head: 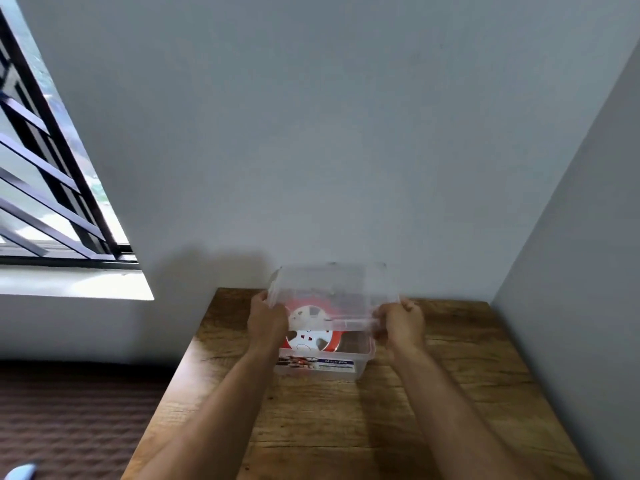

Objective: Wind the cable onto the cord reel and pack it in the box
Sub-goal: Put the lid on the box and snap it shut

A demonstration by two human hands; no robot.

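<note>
A clear plastic box [362, 362] with a blue label stands on the wooden table [346, 427] near the wall. Inside it lies the cord reel [308, 336], white hub with an orange-red rim. A clear lid [332, 289] hovers tilted over the box, its far edge raised toward the wall. My left hand [265, 320] grips the lid's left edge and my right hand [403, 318] grips its right edge. The cable itself is not clearly visible through the plastic.
The table sits in a corner, with a grey wall [346, 133] behind and another wall [588, 271] on the right. A barred window [52, 168] with a sill is at the left. Dark patterned flooring [69, 410] lies left of the table.
</note>
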